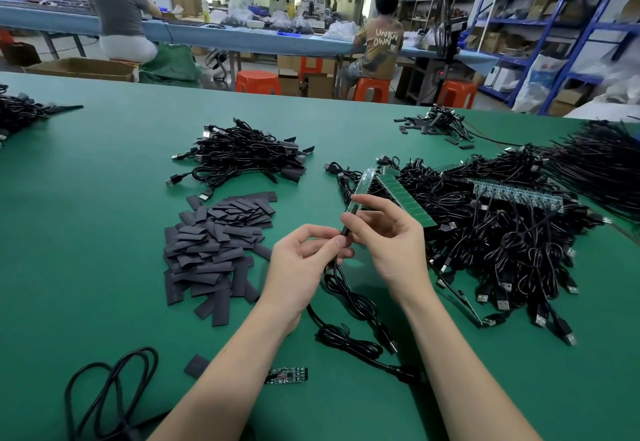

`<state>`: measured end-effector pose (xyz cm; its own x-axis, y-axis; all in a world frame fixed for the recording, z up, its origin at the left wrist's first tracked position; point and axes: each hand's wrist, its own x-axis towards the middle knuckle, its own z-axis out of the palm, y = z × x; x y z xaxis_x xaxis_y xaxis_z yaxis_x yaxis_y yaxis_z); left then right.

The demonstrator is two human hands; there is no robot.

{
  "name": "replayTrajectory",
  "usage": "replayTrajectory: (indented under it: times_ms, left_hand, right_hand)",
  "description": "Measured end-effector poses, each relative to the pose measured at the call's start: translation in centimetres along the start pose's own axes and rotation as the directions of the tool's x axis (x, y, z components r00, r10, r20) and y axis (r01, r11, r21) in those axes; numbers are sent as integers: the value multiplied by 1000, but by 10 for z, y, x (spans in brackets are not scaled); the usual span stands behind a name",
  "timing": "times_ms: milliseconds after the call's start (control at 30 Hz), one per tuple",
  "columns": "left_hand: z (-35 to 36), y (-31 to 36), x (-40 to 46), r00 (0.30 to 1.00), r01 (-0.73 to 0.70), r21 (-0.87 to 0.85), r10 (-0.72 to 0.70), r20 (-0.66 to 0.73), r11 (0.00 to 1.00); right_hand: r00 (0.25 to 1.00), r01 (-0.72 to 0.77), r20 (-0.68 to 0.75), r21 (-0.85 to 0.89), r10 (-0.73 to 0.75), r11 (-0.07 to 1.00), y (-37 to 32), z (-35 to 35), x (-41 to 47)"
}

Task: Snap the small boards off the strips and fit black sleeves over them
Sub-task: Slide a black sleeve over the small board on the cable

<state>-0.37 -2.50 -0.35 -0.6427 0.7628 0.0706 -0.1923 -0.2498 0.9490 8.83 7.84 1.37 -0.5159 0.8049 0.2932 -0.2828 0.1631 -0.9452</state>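
L hand (304,260) + R hand (384,232) fingers pinching black sleeve (347,229), green table (104,232) open nr edge

One legible text only: "UNKNOWN", pale letters split over two lines, "UNKN" above "OWN", on the back of a seated person's tan T-shirt (382,46). Small mark beneath it too blurred to read.

Orange stools (258,82), blue shelving (568,25), seated workers (119,14).
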Motion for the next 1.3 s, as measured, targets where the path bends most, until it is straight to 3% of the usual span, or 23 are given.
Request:
replayTrajectory:
  times_ms: [300, 467, 633, 800, 1000, 1133, 1233, 1300]
  left_hand:
    - [-1, -1, 0, 1000, -9, 29, 10, -13, 1000]
    - [0, 0, 0, 1000, -21, 7, 21, 9, 1000]
    - [0, -2, 0, 998, -24, 111, 17, 65, 994]
    - [-1, -3, 1, 993, -34, 203, 10, 118, 979]
    - [1, 13, 10, 998, -66, 131, 65, 10, 989]
    - [7, 24, 25, 990, -132, 211, 141, -28, 969]
    - [13, 31, 36, 988, -139, 248, 151, -27, 959]
    - [16, 40, 47, 989, -145, 221, 145, 15, 964]
  right_hand:
    - [1000, -14, -20, -11, 14, 1000, 2, 2, 0]
    - [998, -40, -50, 74, 44, 996, 1, 4, 1]
    - [979, -63, -173, 240, 107, 969, -5, 4, 8]
    - [970, -105, -185, 258, 156, 961, -4, 4, 9]
    - [919, -394, 3, 3, 394, 919, 5, 7, 6]
    - [916, -390, 50, -129, 399, 912, 12, 11, 6]
    - [944, -303, 43, -269, 326, 914, 19, 15, 4]
    - [956, -277, 33, -220, 291, 936, 22, 17, 3]
